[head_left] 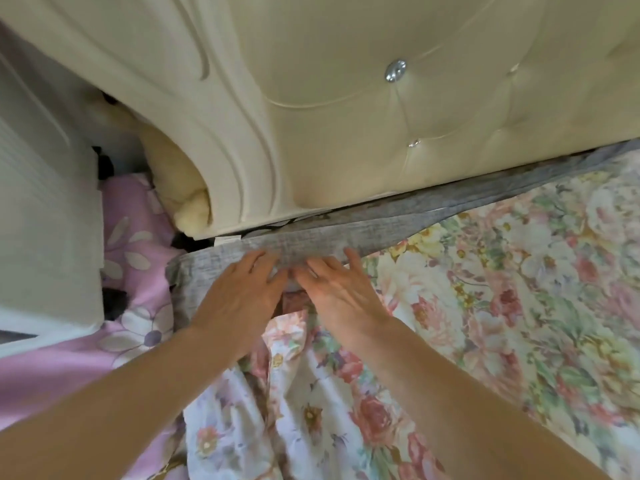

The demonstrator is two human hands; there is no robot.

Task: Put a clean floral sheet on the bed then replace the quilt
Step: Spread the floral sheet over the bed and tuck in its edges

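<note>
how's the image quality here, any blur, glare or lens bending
Head view: soft, even light with no hard shadows; the hands, left and right, look slightly smeared by motion; the stud on the headboard glints; the wide lens bows the headboard's lower edge and stretches the forearms at the frame's bottom; the floral sheet is soft toward the right edge.

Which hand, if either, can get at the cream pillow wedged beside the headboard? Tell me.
Probably the left hand. The pillow lies up and to its left, with only grey fabric and pink bedding between. The right hand would have to cross over the left.
</note>
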